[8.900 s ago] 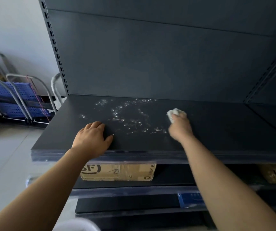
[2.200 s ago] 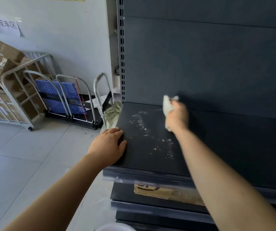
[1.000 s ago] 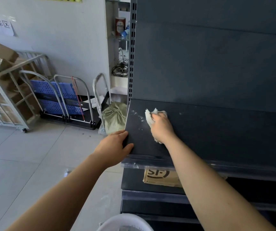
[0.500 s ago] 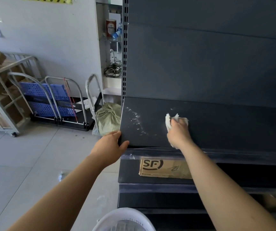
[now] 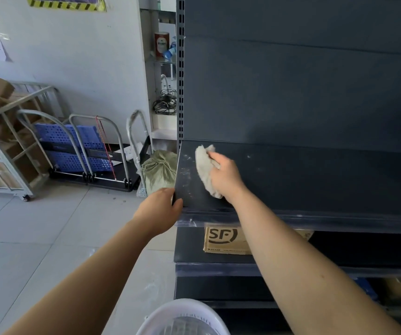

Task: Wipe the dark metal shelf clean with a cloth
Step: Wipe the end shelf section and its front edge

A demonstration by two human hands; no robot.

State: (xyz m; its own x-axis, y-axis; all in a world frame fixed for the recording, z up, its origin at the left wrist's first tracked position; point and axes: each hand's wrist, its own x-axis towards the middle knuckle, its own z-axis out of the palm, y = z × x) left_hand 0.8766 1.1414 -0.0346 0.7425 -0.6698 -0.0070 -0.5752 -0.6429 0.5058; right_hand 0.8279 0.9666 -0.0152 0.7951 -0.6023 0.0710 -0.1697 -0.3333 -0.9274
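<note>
My right hand (image 5: 226, 177) grips the crumpled off-white cloth (image 5: 205, 169) on the dark metal shelf (image 5: 315, 180), pale smears (image 5: 186, 172) just left of it, toward the corner my left hand (image 5: 160, 211) clasps, so I judge right sweeps left

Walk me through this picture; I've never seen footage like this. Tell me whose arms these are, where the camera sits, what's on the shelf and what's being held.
There is no machine here: the two bare arms belong to a person, and the single camera is worn on that person's head, looking forward and down. That is why the arms reach in from the bottom. The right hand holds a crumpled pale cloth pressed against the dark metal shelf. The left hand grips the shelf's front left corner. Pale smears show on the shelf near its left edge, beside the cloth. On the shelf below lies a cardboard box marked SF, and a white basket shows at the bottom edge.
</note>
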